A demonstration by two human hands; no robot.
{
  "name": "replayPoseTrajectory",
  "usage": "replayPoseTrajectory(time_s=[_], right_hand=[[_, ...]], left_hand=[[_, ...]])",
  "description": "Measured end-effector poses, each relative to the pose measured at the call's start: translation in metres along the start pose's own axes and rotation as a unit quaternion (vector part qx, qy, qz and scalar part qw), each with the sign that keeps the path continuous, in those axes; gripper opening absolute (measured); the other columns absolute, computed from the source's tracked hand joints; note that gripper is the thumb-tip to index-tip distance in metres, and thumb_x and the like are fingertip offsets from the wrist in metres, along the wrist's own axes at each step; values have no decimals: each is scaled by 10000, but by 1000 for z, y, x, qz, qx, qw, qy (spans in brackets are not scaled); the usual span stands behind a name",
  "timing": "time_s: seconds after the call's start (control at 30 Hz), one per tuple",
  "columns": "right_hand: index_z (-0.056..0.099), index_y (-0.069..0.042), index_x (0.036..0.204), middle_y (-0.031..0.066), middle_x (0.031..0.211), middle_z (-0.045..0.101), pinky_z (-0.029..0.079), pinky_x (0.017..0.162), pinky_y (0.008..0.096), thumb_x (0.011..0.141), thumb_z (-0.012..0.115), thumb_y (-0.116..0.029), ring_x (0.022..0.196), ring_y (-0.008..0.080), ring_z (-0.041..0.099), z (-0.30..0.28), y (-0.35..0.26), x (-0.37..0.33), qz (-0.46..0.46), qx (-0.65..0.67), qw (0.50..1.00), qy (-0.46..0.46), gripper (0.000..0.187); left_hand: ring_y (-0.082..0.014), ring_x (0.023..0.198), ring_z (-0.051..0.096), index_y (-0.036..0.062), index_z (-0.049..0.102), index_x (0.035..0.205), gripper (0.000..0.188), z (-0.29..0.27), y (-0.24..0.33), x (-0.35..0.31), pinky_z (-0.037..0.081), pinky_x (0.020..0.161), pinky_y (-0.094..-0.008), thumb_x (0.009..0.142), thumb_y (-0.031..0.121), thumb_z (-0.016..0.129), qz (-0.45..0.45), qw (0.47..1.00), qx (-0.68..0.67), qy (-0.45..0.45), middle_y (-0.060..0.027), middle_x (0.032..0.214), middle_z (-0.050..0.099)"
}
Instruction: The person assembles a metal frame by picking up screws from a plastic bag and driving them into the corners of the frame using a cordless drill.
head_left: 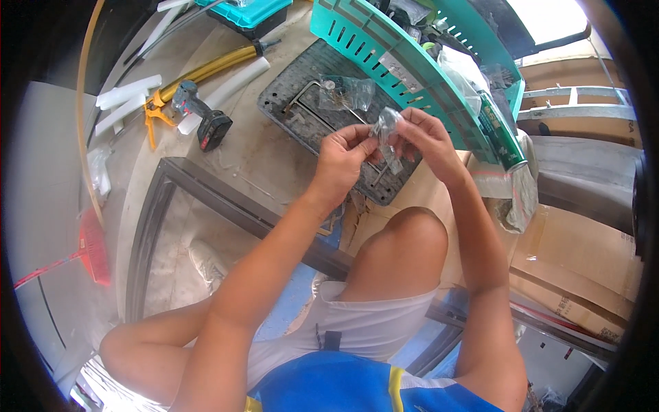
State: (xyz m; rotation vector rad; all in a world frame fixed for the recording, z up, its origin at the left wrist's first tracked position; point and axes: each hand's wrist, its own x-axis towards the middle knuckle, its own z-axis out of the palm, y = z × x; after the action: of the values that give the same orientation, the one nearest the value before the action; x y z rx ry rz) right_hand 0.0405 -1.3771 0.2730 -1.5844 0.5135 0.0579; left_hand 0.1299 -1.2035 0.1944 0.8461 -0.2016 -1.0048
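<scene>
A small clear plastic bag (388,123) is pinched between my two hands, above a worn dark grey platform (292,86). My left hand (344,152) closes thumb and fingers on the bag's left side. On its other side, my right hand (427,137) grips the top with bent fingers. What the bag holds is too small to make out. Another clear plastic bag (353,91) lies on the platform just beyond my hands, by a bent metal rod (302,96).
Behind the platform stands a teal plastic crate (371,41) full of items, with a green spray can (504,137) at its side. To the left lie a cordless drill (199,113) and a yellow caulking gun (199,72). A dark metal frame (226,206) surrounds my legs. Cardboard boxes (570,254) are at right.
</scene>
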Motion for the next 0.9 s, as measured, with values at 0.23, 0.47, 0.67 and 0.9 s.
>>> replayPoseTrajectory(time_s=[0.23,0.47,0.67,0.9], right_hand=[[628,-62,955,8,866,701,434,566,211,1004,644,-248,727,66,625,-30,70,30,26,-48,994,94,193],[658,-44,962,104,850,733,521,633,387,950,684,-283,737,206,699,-56,115,80,114,-161,956,218,240],[729,-30,974,157,826,737,533,699,432,922,697,-265,778,287,728,-15,99,91,-96,-424,861,263,243],[716,-34,1174,82,779,693,454,526,331,980,615,-232,541,158,567,-13,121,154,40,-172,975,138,295]], left_hand=[[-135,808,666,-19,663,1214,252,-41,-51,9,558,750,-282,978,68,646,-49,968,195,149,-70,977,707],[-103,725,621,-16,657,1180,244,-73,-50,28,510,654,-267,948,60,650,26,920,345,185,-37,878,657],[-168,775,652,-13,664,1167,293,-80,-56,3,517,740,-320,911,130,663,-9,920,333,204,-79,860,698],[-125,810,634,-23,610,1258,331,-79,-56,17,523,690,-287,960,118,646,22,913,341,222,-64,1040,665]])
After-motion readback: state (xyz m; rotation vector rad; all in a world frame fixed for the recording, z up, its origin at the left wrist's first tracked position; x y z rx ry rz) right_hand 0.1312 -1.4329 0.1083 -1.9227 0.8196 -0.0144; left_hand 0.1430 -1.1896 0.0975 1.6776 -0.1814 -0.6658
